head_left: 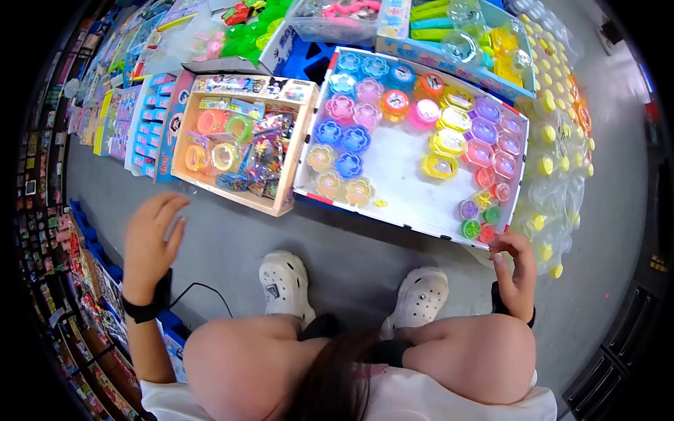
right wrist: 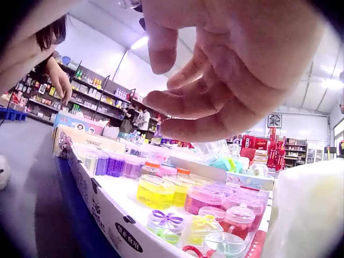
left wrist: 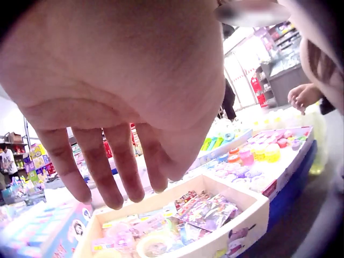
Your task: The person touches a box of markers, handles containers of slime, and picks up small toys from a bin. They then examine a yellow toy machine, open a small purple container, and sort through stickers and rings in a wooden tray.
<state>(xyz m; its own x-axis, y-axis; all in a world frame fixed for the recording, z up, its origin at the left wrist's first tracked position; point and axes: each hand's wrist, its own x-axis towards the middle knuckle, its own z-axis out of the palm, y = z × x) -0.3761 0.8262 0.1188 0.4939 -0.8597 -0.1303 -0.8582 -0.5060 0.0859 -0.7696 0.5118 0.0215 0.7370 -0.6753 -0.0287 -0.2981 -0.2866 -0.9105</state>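
My left hand (head_left: 151, 242) hovers left of a shallow wooden box (head_left: 286, 158), its fingers extended and holding nothing. In the left wrist view its palm and straight fingers hang above that box, which holds coloured rings (head_left: 225, 156) and shiny packets (head_left: 270, 151). With fingers loosely bent and nothing in them, my right hand (head_left: 518, 270) is by the near right corner of a white tray (head_left: 393, 186). Flower-shaped tubs (head_left: 340, 107), yellow tubs (head_left: 448, 142), pink tubs (head_left: 479, 152) and small round tubs (head_left: 469, 209) line the tray. The right wrist view shows those fingers above the tubs.
Behind the tray stands a blue carton (head_left: 414, 45) of green and yellow toys. Clear bottles with yellow caps (head_left: 546, 165) flank its right side. Boxed goods (head_left: 147, 126) stand left of the wooden box. Two white clogs (head_left: 284, 284) are on the grey floor, near a black cable (head_left: 203, 285).
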